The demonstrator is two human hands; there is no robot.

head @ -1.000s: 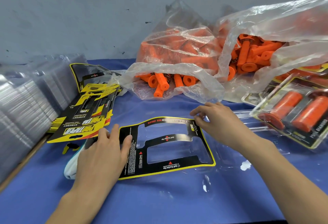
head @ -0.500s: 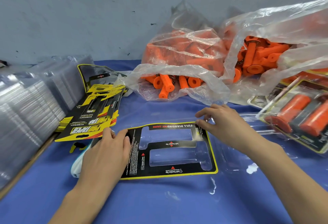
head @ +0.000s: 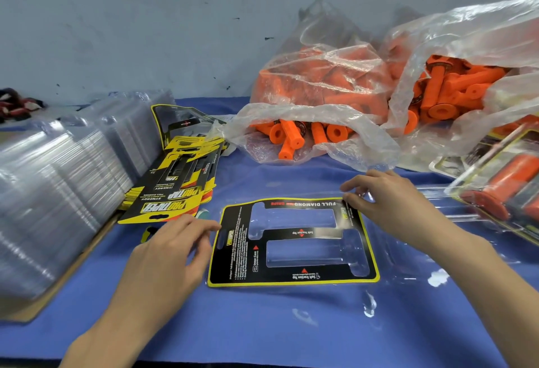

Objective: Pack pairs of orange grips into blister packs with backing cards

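At centre frame, on the blue bench (head: pixel 262 324), a black backing card (head: pixel 291 240) with a yellow border lies flat, its two long window cut-outs showing clear plastic below. It sits on a clear blister pack (head: pixel 414 253) that spreads out to the right of the card.

From lower left, the left hand (head: pixel 169 253) lies palm down with its fingers (head: pixel 204 226) loosely spread, the tips touching the card's left edge; it grips nothing. From lower right, the right hand (head: pixel 388 201) reaches to the card's upper right corner, thumb and forefinger close together at that corner. Whether they pinch the card or the plastic edge cannot be told.

At upper centre and upper right, two clear plastic bags (head: pixel 320 110) hold loose orange grips (head: pixel 288 137), some spilling toward the open mouth of the nearer bag. At the right edge, a finished pack (head: pixel 504 189) holds orange grips under clear plastic, tilted and partly cut off by the frame.

Left of centre, a fanned stack of yellow and black cards (head: pixel 172 195) lies on the bench, near the left hand. Along the left side, rows of stacked clear blisters (head: pixel 58 192) lean against each other. At the far left edge, a small dark red and black object is too blurred to identify.
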